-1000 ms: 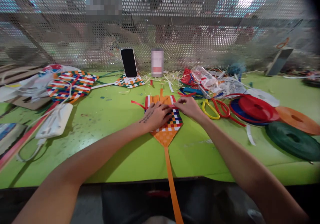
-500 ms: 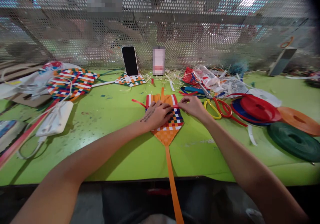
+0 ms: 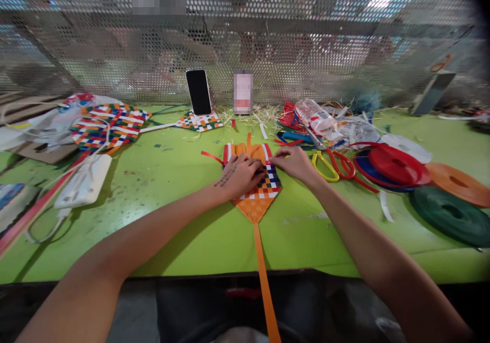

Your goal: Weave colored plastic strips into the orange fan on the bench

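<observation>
A woven strip fan [image 3: 255, 209] lies on the green table, its orange tip toward me and a long orange strip [image 3: 262, 266] hanging over the table's edge. Across its upper part runs a red strip [image 3: 212, 156] whose loose end sticks out to the left. My left hand [image 3: 242, 175] rests flat on the weave with fingers stretched out, covering much of the left half. At the right border of the fan, thumb and fingertips of my right hand [image 3: 294, 162] pinch the red strip's other end, which the fingers mostly hide.
On the right are scissors [image 3: 325, 167] and red [image 3: 396, 163], orange [image 3: 459, 184] and green [image 3: 451, 215] strip rolls. A phone [image 3: 198, 92] leans at the back before a perforated metal screen [image 3: 268, 42]. To the left are a finished woven fan [image 3: 115, 128] and a white power strip [image 3: 83, 182].
My right hand has shifted slightly left, its fingertips closer to the fan's border. My left hand stays on the weave.
</observation>
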Demonstrator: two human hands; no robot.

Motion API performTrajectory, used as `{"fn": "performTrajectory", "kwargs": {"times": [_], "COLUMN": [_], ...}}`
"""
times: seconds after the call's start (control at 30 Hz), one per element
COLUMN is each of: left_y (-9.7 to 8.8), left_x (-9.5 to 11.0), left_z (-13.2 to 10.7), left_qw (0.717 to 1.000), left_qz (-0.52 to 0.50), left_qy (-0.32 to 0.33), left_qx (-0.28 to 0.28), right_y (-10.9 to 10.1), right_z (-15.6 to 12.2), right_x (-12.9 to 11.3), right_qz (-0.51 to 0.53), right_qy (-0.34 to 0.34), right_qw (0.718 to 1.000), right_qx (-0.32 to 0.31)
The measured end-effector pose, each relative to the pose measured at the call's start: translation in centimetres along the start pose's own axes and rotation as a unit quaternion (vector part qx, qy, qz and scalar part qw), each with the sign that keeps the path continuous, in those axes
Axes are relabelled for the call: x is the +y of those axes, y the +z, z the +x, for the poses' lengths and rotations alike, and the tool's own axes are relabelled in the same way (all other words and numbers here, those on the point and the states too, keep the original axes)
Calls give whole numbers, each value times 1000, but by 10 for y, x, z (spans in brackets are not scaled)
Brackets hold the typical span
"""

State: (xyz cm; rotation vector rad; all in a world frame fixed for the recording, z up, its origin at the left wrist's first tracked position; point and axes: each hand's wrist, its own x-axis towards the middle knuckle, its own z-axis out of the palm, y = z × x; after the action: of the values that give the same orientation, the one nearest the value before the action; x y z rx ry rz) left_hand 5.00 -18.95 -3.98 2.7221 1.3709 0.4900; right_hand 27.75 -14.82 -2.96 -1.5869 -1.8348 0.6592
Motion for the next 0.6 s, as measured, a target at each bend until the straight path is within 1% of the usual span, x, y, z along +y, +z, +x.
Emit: {"fn": "performTrajectory", "kwargs": {"times": [0.13,0.23,0.4,0.5,0.6], "left_y": [-1,-1,2,5,6], "left_x": [1,1,-1,-3,-4], "left_z": [0,0,-1,-2,-3], "left_qw": [1000,1000,1000,999,998], "left_qz": [4,9,4,16,36], "left_qy": [-3,-6,3,4,0], "left_qx": [-6,-8,18,40,44], "right_y": [-3,-2,0,-1,-3], "right_z": [2,2,-2,-2,0], "right_x": [7,7,0,0,2], "right_qz": [-7,-1,-17,-37,-58], "right_qy": [4,1,-5,-29,-79], "right_qw": [1000,1000,1000,999,995], "right_qx": [-7,-9,-2,2,-22]}}
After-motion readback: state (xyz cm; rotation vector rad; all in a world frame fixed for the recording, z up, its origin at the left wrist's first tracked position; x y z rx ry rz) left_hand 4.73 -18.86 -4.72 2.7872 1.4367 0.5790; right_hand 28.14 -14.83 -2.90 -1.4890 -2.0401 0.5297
